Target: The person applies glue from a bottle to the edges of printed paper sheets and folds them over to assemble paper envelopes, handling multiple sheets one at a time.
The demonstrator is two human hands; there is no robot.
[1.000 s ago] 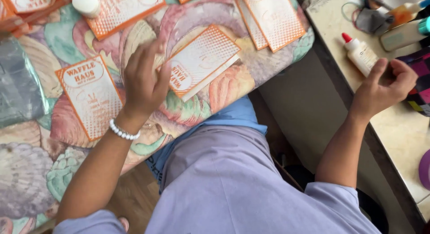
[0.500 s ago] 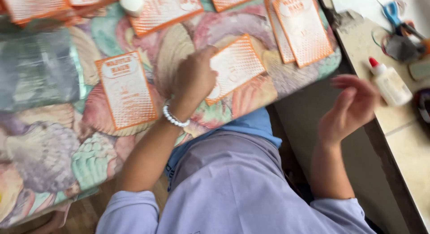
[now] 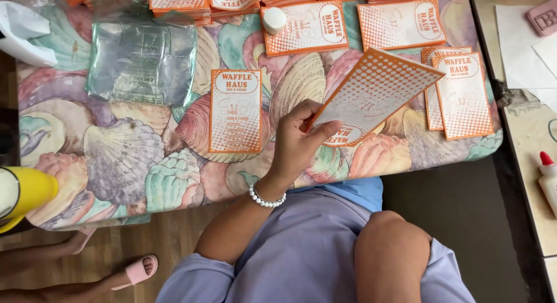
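Her left hand (image 3: pixel 296 143) at centre frame has its grip closed, thumb and fingers pinching an orange-and-white card (image 3: pixel 371 94), lifted and tilted above the shell-patterned table (image 3: pixel 116 158). Another card (image 3: pixel 235 110) lies flat just left. The right hand is out of view.

Your left hand (image 3: pixel 296 143), earlier flat on orange card (image 3: pixel 371 97) lying on shell-print cloth (image 3: pixel 116 158), now pinches that card, lifted, tilted toward 2 o'clock. Your right hand, seen earlier at 3 o'clock near glue bottle (image 3: pixel 548 178), now out of view. Camera view shifted toward 9 o'clock.
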